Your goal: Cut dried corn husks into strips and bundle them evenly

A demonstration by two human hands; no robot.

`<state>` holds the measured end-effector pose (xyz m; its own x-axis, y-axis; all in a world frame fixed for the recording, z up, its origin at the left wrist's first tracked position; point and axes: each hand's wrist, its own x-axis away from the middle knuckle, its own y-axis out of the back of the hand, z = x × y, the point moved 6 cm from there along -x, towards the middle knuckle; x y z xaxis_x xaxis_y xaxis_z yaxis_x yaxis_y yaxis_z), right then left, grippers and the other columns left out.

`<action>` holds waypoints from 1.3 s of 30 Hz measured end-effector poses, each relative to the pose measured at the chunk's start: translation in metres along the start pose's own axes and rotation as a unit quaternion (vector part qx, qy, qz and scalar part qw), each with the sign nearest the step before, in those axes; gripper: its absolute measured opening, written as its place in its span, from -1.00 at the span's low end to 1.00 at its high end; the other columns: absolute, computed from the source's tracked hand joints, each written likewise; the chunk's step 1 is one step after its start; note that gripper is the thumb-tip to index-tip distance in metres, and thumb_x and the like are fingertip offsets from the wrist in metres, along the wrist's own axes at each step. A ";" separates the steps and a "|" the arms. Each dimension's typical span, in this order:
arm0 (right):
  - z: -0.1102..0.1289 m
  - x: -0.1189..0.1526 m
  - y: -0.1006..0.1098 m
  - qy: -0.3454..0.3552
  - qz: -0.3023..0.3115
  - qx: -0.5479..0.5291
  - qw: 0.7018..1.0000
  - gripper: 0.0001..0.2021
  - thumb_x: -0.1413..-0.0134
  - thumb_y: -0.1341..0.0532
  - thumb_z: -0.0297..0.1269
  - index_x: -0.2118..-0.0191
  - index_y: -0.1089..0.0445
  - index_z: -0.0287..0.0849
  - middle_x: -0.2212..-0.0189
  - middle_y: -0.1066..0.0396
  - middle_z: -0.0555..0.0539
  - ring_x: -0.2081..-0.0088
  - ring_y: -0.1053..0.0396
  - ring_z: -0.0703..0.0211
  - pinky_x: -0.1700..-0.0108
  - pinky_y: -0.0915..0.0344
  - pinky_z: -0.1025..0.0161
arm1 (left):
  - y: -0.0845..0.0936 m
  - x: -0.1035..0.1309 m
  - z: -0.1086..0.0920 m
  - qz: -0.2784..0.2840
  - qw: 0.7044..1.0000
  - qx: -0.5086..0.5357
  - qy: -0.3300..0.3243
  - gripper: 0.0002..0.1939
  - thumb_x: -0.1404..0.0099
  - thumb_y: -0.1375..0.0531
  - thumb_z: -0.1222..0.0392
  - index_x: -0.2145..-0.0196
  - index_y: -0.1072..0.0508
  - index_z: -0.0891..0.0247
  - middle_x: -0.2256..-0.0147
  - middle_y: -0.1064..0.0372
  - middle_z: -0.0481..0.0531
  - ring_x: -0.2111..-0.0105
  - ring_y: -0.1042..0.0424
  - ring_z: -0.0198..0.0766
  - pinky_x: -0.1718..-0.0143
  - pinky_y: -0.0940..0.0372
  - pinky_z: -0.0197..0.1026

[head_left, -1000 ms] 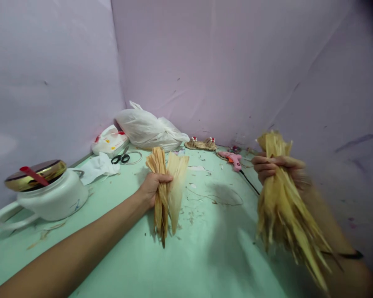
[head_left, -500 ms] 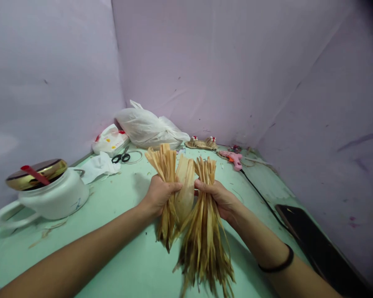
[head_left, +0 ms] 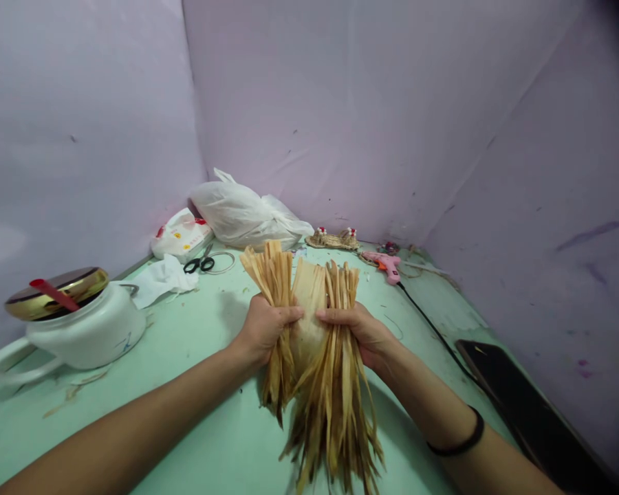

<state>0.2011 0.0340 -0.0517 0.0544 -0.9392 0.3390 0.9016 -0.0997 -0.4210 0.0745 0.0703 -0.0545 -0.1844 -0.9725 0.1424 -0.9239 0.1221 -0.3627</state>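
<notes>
My left hand (head_left: 265, 326) is closed round a bundle of dry, straw-coloured strips (head_left: 276, 375), the thumb across its front. A second, longer bundle (head_left: 343, 385) is gripped in my right hand (head_left: 364, 330); its brownish, frayed ends hang toward the table's near side. Between the two bundles a wide pale husk piece (head_left: 309, 309) spreads, with both thumb tips pressed on it. The fingers behind the bundles are hidden.
On the green table (head_left: 201, 412) stand a white mug (head_left: 90, 333) with a gold lid, tissues (head_left: 165, 278), scissors (head_left: 200, 264) and a white plastic bag (head_left: 245, 213). A pink glue gun (head_left: 386, 265), its cord and a black phone-like slab (head_left: 526, 405) lie right.
The right thumb has shifted slightly left onto the pale husk piece, which now looks flatter and wider between the bundles. Both hands still hold their bundles.
</notes>
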 end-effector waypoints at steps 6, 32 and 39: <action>0.002 -0.001 0.003 0.013 -0.014 0.017 1.000 -0.60 0.47 -0.32 -0.49 0.30 -0.40 -0.30 0.46 -0.51 -0.15 0.41 -0.46 0.01 0.27 -0.37 0.10 | -0.001 0.001 0.001 -0.001 1.000 -0.013 0.008 -0.77 0.25 -0.29 0.40 0.51 -0.44 0.39 0.60 -0.39 -0.02 0.60 -0.34 -0.29 0.55 -0.29 -0.23; 0.106 0.013 0.111 0.121 -0.072 -0.109 0.984 -0.81 0.35 -0.10 -0.54 0.48 -0.29 -0.19 0.66 -0.26 0.10 0.67 -0.20 0.48 0.62 -0.21 0.55 | 0.016 -0.022 -0.003 -0.023 0.995 0.046 0.086 -0.83 0.27 -0.25 0.46 0.60 -0.39 0.40 0.72 -0.33 -0.06 0.70 -0.33 -0.31 0.63 -0.29 -0.26; 0.044 0.000 0.060 -0.012 -0.082 -0.048 0.995 -0.90 0.30 -0.27 -0.51 0.54 -0.35 -0.25 0.73 -0.31 0.02 0.70 -0.25 0.34 0.65 -0.28 0.40 | 0.005 -0.011 0.006 0.030 0.996 0.022 0.078 -0.72 0.28 -0.32 0.39 0.49 -0.43 0.41 0.62 -0.42 0.01 0.62 -0.39 -0.25 0.54 -0.34 -0.20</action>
<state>0.2743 0.0428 -0.0398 -0.0785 -0.8995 0.4298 0.8544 -0.2828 -0.4359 0.0741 0.0802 -0.0628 -0.2925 -0.9202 0.2601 -0.8946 0.1671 -0.4145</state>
